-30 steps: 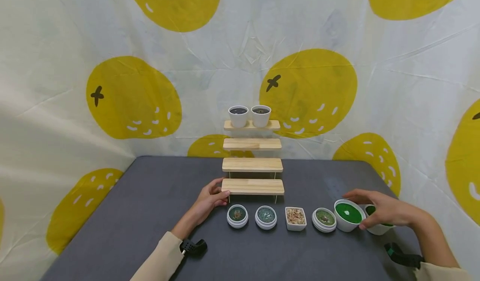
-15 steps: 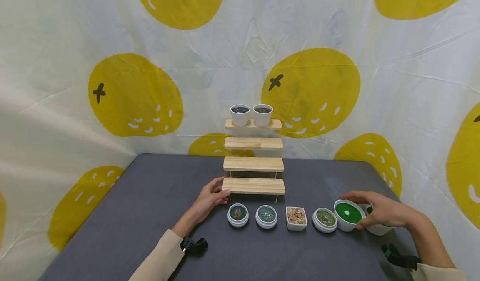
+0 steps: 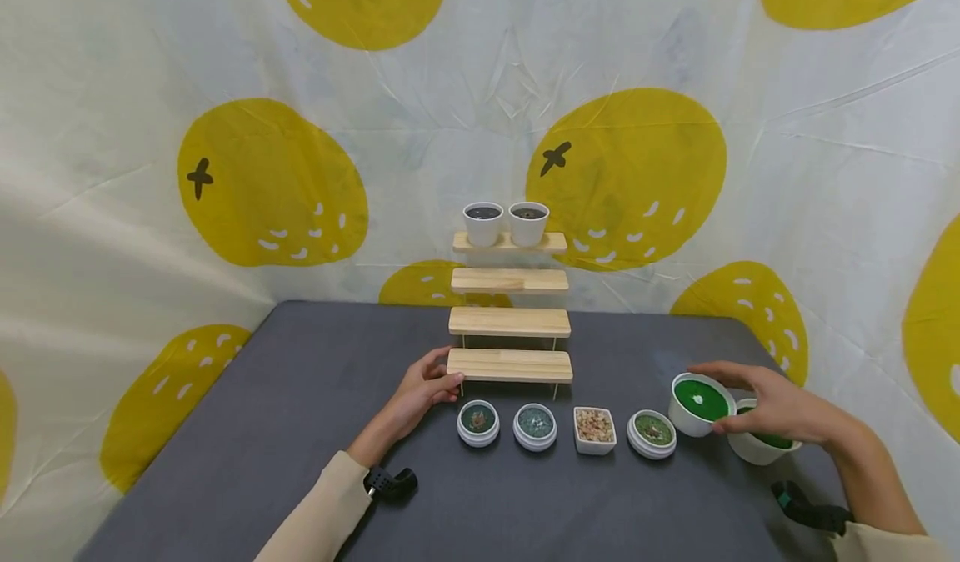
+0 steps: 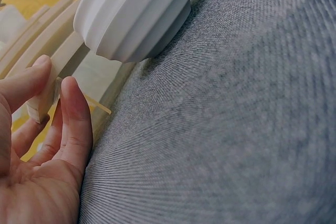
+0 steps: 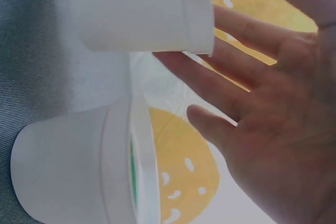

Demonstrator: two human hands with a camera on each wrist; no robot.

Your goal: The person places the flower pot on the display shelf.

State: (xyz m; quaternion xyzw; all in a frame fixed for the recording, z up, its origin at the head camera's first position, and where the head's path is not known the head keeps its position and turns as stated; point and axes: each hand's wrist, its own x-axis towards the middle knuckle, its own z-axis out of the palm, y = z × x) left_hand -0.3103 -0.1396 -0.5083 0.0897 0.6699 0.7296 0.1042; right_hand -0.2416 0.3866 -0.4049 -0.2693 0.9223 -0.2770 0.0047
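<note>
step in hand looks like picking up a cup. left of centre, left hand (image 3: 416, 391) has thumb and fingers pinched on the left end of the lowest board of the stepped stand (image 3: 510, 366), likely steadying it. lower right of the frame, right hand (image 3: 791, 408) has thumb and fingers clamped on either side of the held green cup (image 3: 699, 402); lift seems just begun, can't be sure the base is off the counter (image 3: 615, 504). next move calls for a level lift, cup being open-topped and filled, with fingers kept off the neighbours.

counts, left to right: one stand, mid-frame, four wooden boards; top board carries two dark-filled cups (image 3: 483, 228), side by side. lower middle, a row on the counter: two ridged round dishes (image 3: 478, 423), then one square dish (image 3: 595, 430) with nut-like bits, then a third ridged round dish (image 3: 652, 434). lower right: two green cups total, the held one plus the second green cup (image 3: 753, 449), partly hidden under the right hand.
</note>
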